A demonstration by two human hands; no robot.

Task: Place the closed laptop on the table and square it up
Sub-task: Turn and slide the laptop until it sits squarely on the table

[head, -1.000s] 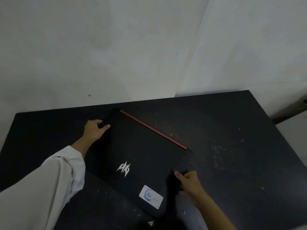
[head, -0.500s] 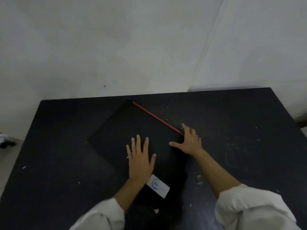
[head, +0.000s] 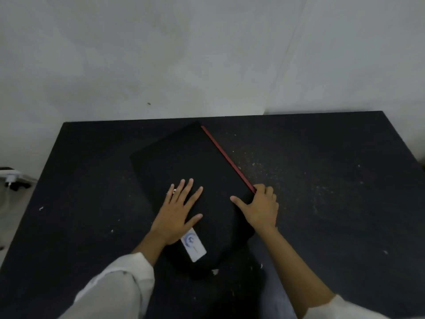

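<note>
A closed black laptop (head: 184,162) with a red hinge strip (head: 226,157) lies flat on the black table (head: 322,180), turned at an angle to the table's edges. A white sticker (head: 194,246) marks its near corner. My left hand (head: 177,212) rests flat on the lid, fingers spread. My right hand (head: 259,206) grips the laptop's right corner at the end of the red strip, thumb on the lid and fingers curled over the edge.
Pale walls (head: 161,54) rise directly behind the table's far edge. Light specks and crumbs (head: 276,166) are scattered over the tabletop to the right of the laptop. A white plug on a black block (head: 11,178) sits off the table's left side.
My left hand has come off the laptop's far-left corner and now lies flat on the lid. My right hand shifted to the hinge-side corner. The laptop has turned clockwise.
</note>
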